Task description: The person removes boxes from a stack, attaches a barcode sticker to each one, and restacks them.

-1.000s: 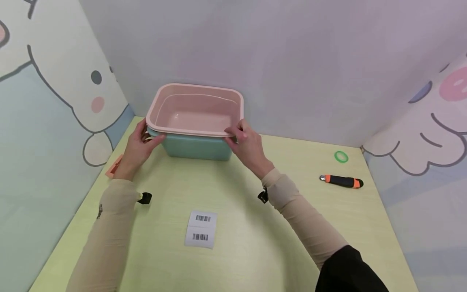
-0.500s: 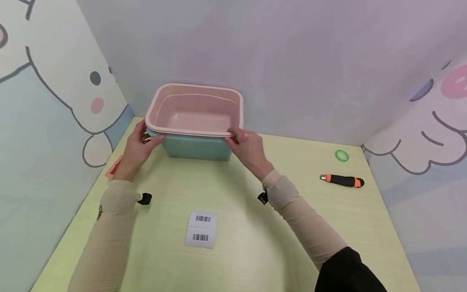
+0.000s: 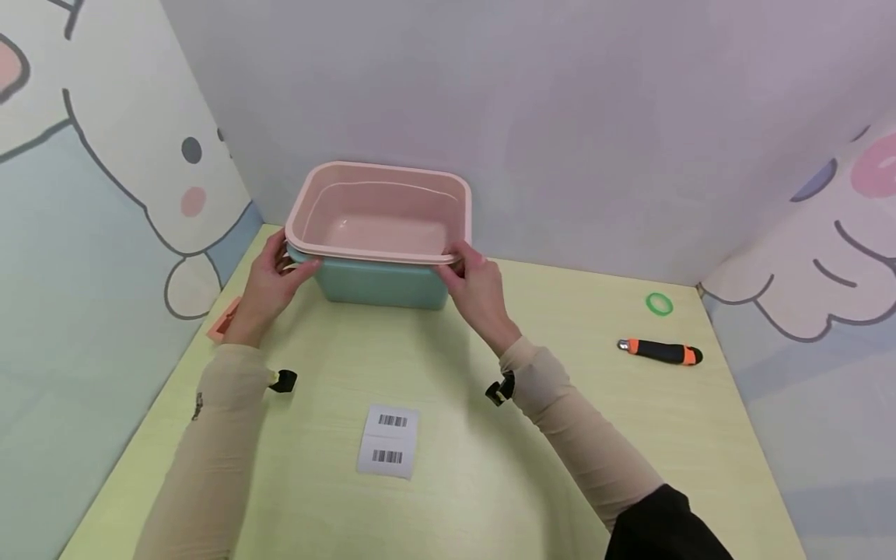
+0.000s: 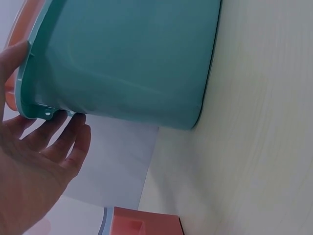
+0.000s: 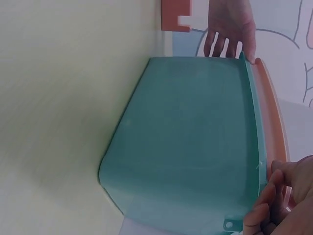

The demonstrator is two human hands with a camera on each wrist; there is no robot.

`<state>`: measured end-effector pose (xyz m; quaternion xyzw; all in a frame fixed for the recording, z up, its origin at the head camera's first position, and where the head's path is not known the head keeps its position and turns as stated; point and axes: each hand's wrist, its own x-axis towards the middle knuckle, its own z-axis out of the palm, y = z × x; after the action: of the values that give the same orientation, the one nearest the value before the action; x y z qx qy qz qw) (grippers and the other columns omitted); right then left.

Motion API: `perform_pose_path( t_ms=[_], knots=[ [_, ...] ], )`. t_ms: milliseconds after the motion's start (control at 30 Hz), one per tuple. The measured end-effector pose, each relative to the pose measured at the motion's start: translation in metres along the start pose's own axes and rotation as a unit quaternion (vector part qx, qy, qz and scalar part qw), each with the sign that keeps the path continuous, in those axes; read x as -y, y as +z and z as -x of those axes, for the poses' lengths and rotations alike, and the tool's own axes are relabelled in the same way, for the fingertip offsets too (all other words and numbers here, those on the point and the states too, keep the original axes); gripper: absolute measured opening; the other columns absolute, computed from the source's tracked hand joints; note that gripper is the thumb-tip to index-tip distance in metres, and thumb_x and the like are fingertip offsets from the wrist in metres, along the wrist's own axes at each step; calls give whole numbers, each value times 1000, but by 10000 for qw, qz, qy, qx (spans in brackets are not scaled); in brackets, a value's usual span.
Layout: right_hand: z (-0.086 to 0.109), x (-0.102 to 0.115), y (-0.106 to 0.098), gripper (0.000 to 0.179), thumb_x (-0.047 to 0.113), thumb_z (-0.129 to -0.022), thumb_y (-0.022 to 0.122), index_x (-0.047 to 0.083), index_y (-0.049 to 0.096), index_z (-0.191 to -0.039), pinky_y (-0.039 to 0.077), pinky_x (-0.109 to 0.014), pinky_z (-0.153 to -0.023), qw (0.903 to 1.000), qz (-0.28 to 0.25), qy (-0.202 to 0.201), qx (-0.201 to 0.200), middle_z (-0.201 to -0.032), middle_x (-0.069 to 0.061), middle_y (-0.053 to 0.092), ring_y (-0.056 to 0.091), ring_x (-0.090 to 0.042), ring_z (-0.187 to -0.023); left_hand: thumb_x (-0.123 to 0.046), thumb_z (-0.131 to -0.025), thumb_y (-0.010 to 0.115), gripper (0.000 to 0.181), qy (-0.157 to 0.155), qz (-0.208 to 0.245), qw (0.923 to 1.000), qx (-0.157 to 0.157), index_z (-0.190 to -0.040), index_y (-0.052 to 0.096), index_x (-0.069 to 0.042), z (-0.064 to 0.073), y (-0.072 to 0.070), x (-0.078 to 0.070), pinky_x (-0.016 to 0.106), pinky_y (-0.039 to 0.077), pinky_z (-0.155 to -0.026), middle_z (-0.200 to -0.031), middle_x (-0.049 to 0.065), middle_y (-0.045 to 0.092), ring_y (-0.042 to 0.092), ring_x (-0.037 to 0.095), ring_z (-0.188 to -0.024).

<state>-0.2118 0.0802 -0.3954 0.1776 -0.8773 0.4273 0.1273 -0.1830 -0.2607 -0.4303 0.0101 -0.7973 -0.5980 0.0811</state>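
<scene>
Your left hand [image 3: 264, 286] grips the teal bin [image 3: 381, 282] at its front left corner, thumb at the front edge and fingers tucked beneath the side lip, while your right hand [image 3: 483, 299] pinches the pink bin [image 3: 392, 210] by its front right corner; whether that pinch also takes in the teal lip, you cannot tell. The 2 bins are nested, pink inside teal, on the far left of the table [image 3: 546, 435] near the back wall [image 3: 560, 117]. Their long axis runs left to right, roughly from hand to hand, the bodies lying beyond your 2 grips, neither hand clearly nearer.
</scene>
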Motion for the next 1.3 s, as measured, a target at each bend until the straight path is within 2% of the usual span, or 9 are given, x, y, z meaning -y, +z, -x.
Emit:
perform_pose_path(
  t_ms=[233, 400, 567, 767, 933, 1033, 1133, 1300],
  knots=[
    [0, 0, -5, 16, 21, -96, 77, 9, 67, -97, 42, -31, -63, 9996, 100, 122, -216, -76, -7, 68, 61, -20, -67, -27, -100, 75, 83, 20, 18, 10000, 85, -167, 28, -26, -1, 8, -4, 19, 45, -101, -163, 7, 41, 47, 16, -134],
    [-6, -1, -7, 17, 19, -94, 80, 7, 68, -93, 43, -29, -61, 9998, 112, 110, -121, -75, -8, 70, 62, -20, -67, -28, -99, 76, 84, -30, -29, 10000, 70, -168, 27, -26, -2, 8, -5, 21, 46, -102, -163, 7, 41, 47, 16, -134],
    [-10, -2, -6, 14, 20, -95, 78, 8, 72, -94, 41, -29, -61, 9997, 217, -139, 8, -73, -6, 68, 58, -17, -65, -29, -99, 75, 83, -69, -72, 9999, -13, -168, 28, -26, -3, 5, -3, 21, 45, -101, -163, 6, 42, 47, 16, -133],
    [-8, -10, -3, 13, 19, -96, 76, 7, 72, -93, 38, -34, -59, 9967, 655, -376, -300, -66, -5, 64, 57, -21, -59, -27, -100, 75, 83, -100, 17, 9999, 41, -168, 27, -25, -4, 10, -1, 23, 46, -103, -164, 6, 41, 46, 17, -135],
    [-8, -10, -6, 7, 12, -96, 72, 5, 71, -97, 41, -36, -59, 9972, 446, -349, -483, -68, -8, 65, 59, -24, -60, -28, -99, 75, 80, -60, 22, 10000, 4, -166, 32, -23, -8, 16, -2, 25, 46, -104, -161, 5, 43, 47, 18, -134],
    [-12, -7, -10, 7, 10, -97, 70, 3, 69, -98, 43, -34, -59, 9963, 253, -508, -638, -69, -11, 66, 60, -24, -61, -29, -99, 75, 78, -13, -28, 10000, 0, -164, 35, -21, -11, 18, -3, 28, 47, -106, -159, 5, 44, 47, 22, -135],
    [-17, -2, -14, 12, 12, -97, 74, 2, 68, -97, 41, -30, -56, 9953, -38, -587, -770, -69, -11, 63, 57, -22, -60, -31, -99, 75, 79, -9, -120, 9999, 17, -165, 33, -19, -14, 19, -3, 31, 46, -108, -161, 5, 42, 47, 25, -137],
    [-21, -1, -21, 11, 10, -95, 76, 4, 67, -96, 35, -25, -53, 9944, -469, -409, -855, -66, -6, 54, 48, -17, -59, -33, -99, 75, 82, -31, -214, 9997, 63, -167, 30, -18, -18, 20, -1, 32, 46, -108, -162, 7, 42, 47, 26, -138]
  ],
)
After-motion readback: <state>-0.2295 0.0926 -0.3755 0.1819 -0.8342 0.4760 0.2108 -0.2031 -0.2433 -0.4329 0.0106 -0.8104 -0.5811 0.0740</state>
